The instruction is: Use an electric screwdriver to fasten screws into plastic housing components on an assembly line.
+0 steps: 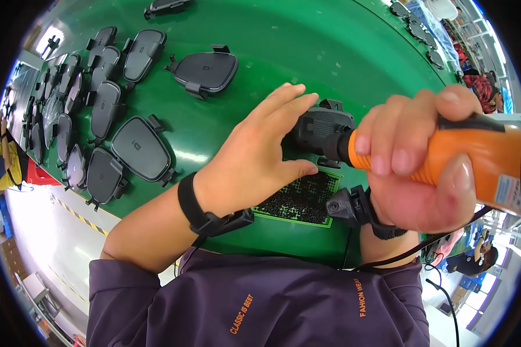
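Observation:
My right hand (411, 144) is wrapped around an orange power screwdriver (480, 159) with a black nose. The tool lies nearly level, its nose pointing left at a black phone holder (321, 128). That holder rests on the green table with its perforated face up. My left hand (260, 147) curves around the holder's left side, thumb near and fingers far, steadying it. The screwdriver's nose overlaps the holder's right part, so the contact point is hidden. Just below lies a green-rimmed tray (292, 221) of small dark pieces, probably screws, partly covered by my left hand.
Several more black phone holders (142, 147) crowd the table's left side, and one holder (207, 70) lies alone beyond my left hand. A black cable (414, 250) runs below my right wrist. Other people (474, 260) are at the far right.

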A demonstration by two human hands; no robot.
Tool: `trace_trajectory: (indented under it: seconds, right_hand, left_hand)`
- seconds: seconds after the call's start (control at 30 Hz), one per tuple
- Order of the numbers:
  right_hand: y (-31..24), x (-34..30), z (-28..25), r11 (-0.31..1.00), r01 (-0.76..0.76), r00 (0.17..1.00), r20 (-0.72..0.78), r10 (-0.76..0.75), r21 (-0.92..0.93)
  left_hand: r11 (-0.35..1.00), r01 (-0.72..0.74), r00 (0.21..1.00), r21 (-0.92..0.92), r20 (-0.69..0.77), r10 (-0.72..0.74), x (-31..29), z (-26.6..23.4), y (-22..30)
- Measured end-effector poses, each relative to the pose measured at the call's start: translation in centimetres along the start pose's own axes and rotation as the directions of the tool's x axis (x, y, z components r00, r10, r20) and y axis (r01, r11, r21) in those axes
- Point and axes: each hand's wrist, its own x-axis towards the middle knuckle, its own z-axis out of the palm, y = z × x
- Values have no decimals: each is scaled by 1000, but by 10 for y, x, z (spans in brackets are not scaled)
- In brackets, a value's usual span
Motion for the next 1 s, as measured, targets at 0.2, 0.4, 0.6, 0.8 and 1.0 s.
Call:
trace_trajectory:
  seconds: [0.2,0.4,0.6,0.8,1.0]
  right_hand:
    - [8,4,6,999,-25,1000,-4,25,-41]
    - [12,3,8,993,-82,996,14,83,-84]
    - [18,2,16,993,-106,994,-34,104,-61]
    - [20,5,18,991,-116,993,14,117,-70]
    - [22,1,20,990,-114,993,-21,112,-78]
  left_hand:
    - [994,66,998,-87,26,-64,4,6,-12]
    - [992,68,997,-104,48,-63,6,4,-13]
    - [991,42,999,-124,26,-39,7,6,-16]
    - [995,53,997,-84,64,-47,9,1,-14]
    - [996,49,997,-73,69,-44,9,1,-14]
